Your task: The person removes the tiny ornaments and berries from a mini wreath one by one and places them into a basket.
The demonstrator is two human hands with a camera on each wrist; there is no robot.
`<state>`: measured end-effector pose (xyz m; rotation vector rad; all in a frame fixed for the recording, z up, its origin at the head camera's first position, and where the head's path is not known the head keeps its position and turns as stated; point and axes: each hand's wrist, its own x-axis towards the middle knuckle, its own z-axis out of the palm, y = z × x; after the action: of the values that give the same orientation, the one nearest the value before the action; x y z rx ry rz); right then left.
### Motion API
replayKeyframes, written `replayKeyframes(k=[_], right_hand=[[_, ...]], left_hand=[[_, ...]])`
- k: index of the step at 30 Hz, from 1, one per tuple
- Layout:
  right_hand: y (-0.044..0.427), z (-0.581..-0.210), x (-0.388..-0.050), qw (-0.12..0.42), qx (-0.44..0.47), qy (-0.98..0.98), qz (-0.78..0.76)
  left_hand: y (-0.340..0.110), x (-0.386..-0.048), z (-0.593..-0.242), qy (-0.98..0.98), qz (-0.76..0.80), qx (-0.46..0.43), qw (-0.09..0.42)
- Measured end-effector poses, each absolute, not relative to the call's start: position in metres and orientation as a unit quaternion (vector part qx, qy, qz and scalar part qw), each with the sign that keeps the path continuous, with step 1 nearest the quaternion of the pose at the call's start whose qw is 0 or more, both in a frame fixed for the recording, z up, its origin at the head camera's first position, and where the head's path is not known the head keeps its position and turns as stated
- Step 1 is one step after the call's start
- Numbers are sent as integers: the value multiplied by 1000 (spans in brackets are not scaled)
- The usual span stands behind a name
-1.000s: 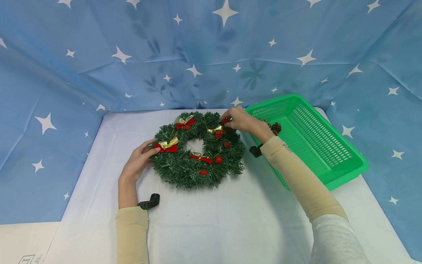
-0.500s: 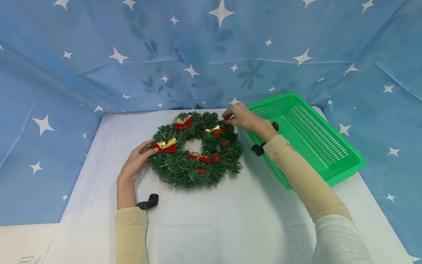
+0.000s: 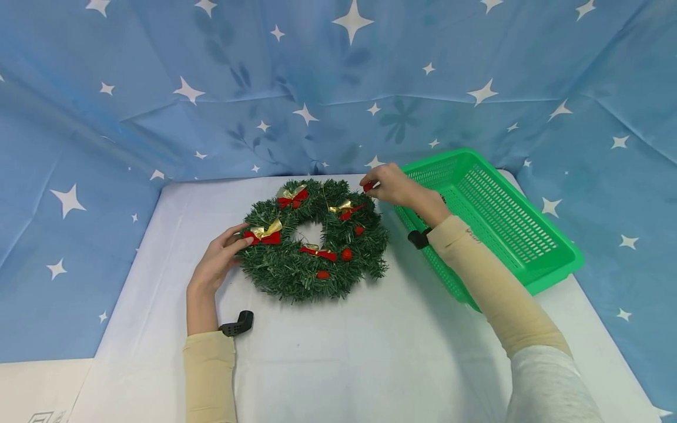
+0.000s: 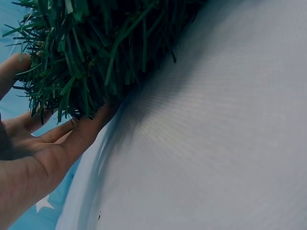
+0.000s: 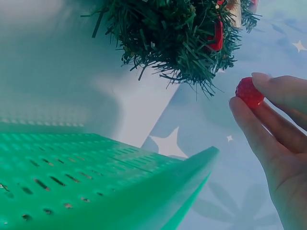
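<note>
A green wreath [image 3: 285, 276] lies on the white table with red-and-gold bows [image 3: 264, 235] and several red berries [image 3: 346, 254] on it. At its left edge, my left hand [image 3: 214, 261] grips it, thumb on top by a bow and fingers beneath the greenery in the left wrist view. My right hand [image 3: 394, 185] is off the wreath's upper right edge. It pinches a red raspberry-like decoration [image 5: 249, 92] between thumb and fingertips, apart from the greenery in the right wrist view.
A green perforated basket [image 3: 508, 235] stands to the right, partly under my right forearm. Dark pinecones inside are mostly hidden by that arm. Blue star-patterned cloth [image 3: 317, 88] rises behind and beside the white table [image 3: 317, 364].
My right hand has drawn slightly up and right, away from the wreath, with the red raspberry-like decoration still pinched. My left hand keeps its grip on the wreath.
</note>
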<state>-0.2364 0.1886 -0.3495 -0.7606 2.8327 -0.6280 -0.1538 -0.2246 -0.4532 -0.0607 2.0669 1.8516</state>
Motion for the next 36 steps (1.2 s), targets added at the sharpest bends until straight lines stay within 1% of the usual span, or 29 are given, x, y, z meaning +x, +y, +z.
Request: replayKeyframes(k=[36], right_hand=[[227,-334,-219,51,-216,951,-216]], left_hand=[[-226,-156,-456,739,648,-23,185]])
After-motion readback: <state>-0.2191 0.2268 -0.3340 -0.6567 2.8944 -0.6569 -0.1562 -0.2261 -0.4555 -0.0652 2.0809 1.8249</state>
